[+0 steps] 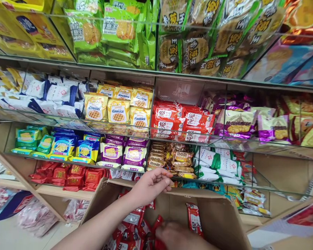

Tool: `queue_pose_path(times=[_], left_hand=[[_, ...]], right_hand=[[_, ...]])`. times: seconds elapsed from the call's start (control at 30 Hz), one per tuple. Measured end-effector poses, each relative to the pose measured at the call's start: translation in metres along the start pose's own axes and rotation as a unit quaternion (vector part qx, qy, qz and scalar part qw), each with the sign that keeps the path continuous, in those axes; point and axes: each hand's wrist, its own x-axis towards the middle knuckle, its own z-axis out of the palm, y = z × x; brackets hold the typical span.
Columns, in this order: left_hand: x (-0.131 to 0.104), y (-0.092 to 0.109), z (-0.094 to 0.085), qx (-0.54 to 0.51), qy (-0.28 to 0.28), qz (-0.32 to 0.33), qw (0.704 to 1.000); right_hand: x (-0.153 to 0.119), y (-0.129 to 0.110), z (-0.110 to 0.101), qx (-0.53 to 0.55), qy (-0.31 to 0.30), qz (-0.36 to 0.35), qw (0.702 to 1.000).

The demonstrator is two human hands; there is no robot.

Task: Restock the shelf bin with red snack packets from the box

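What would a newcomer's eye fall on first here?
The green packs at the top, left of centre, would likely catch the eye first. Next come the left hand, loosely curled by the far rim of the open box, and the blurred right hand inside, among red packets.

Packets by the right hand (181, 236) are bright red with white label patches (194, 219), and the box (215, 208) around them is plain cardboard brown. Right above the left hand (156, 182) it's brownish-gold packs (182, 159), then white-and-green ones (225, 163) to the right. Up and left of both hands: yellow cookie packs (118, 110), purple-and-cream biscuits (111, 153), blue-and-yellow bags (64, 144). Way above, loud lime green packs (121, 26).
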Motion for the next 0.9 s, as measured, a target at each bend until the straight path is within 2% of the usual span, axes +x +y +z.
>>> queue_pose_path(times=[0.07,0.13,0.2,0.27,0.33,0.4,0.47,0.67,0.9], left_hand=[[0.001,-0.001,-0.003,-0.026,-0.002,0.010,1.000],[0.002,0.000,-0.006,-0.059,-0.016,0.008,0.998],[0.003,0.002,-0.008,-0.062,-0.021,0.000,0.998],[0.003,0.006,-0.008,-0.012,-0.014,0.003,1.000],[0.003,0.009,-0.006,0.042,-0.017,0.009,0.999],[0.004,0.009,-0.004,0.053,-0.029,0.012,0.998],[0.004,0.007,-0.003,0.029,-0.028,0.009,0.999],[0.006,0.002,0.000,-0.053,0.020,-0.018,0.998],[0.005,0.003,0.003,-0.030,0.034,-0.009,0.999]], right_hand=[[-0.011,0.000,-0.027,0.030,0.015,0.016,0.999],[-0.024,-0.001,-0.057,0.116,0.071,0.023,0.990],[-0.030,0.001,-0.079,0.232,0.140,0.015,0.963],[-0.027,0.004,-0.091,0.314,0.209,0.007,0.926],[-0.019,0.009,-0.093,0.352,0.270,0.006,0.896],[-0.010,0.012,-0.090,0.379,0.309,0.007,0.872],[-0.006,0.014,-0.086,0.410,0.318,0.017,0.855],[-0.012,0.018,-0.081,0.467,0.318,0.054,0.823],[-0.012,0.020,-0.075,0.502,0.361,0.007,0.786]])
